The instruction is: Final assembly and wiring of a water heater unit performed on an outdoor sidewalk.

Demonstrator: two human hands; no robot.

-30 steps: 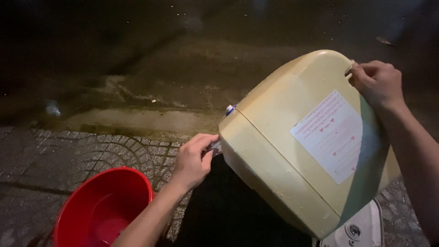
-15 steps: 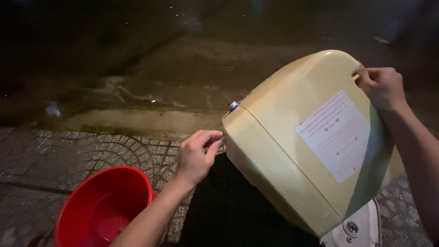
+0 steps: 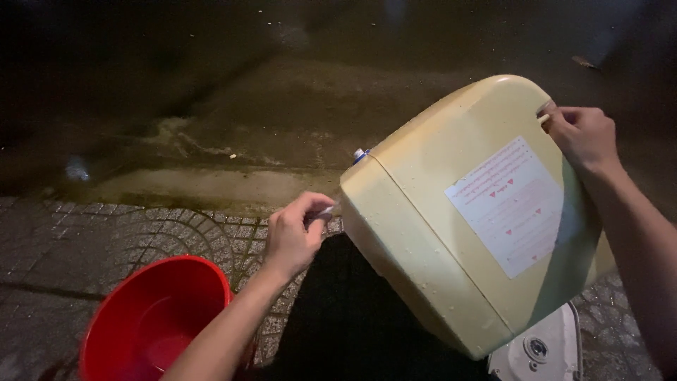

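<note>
A large pale yellow casing (image 3: pixel 437 212), shaped like a rounded box with a white label (image 3: pixel 511 204) on its top face, is tilted toward the left. My right hand (image 3: pixel 582 134) grips its upper right corner. My left hand (image 3: pixel 293 236) is closed on a small white fitting (image 3: pixel 326 210) at the casing's lower left edge. A short blue-tipped pipe stub (image 3: pixel 360 154) sticks out of the casing's upper left side. Water drops dot the casing's front edge.
A red plastic bucket (image 3: pixel 151 321) stands on patterned paving bricks (image 3: pixel 106 240) at the lower left. A white round-cornered part (image 3: pixel 543 349) lies under the casing at the lower right. Beyond the paving is a wet concrete curb (image 3: pixel 197 185) and a dark road.
The casing has shifted slightly right and turned a little, with my right hand staying on its corner. My left hand has stayed at the lower left edge, fingers closing on the small fitting.
</note>
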